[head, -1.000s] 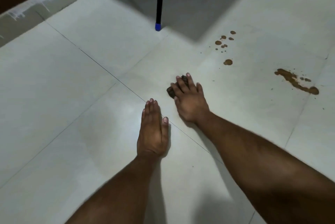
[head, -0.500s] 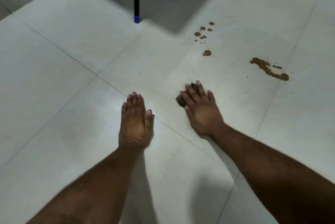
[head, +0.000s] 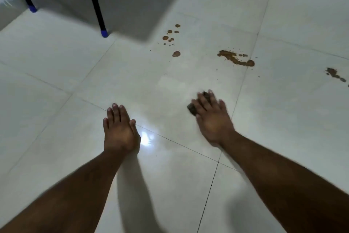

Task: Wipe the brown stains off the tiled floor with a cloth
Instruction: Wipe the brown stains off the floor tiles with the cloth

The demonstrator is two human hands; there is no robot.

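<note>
From the head view, the left hand (head: 120, 130) lies flat, fingers straight, on the glossy white tiled floor (head: 56, 62). The right hand (head: 212, 119) presses a small dark brown cloth (head: 193, 109) under straight fingers. Brown splattered stains (head: 235, 59) sit well beyond it, near two black blue-tipped furniture legs (head: 95, 4)

Single head cam, wide-angle, looks fwd and down at tiled floor (head: 56, 62).
</note>
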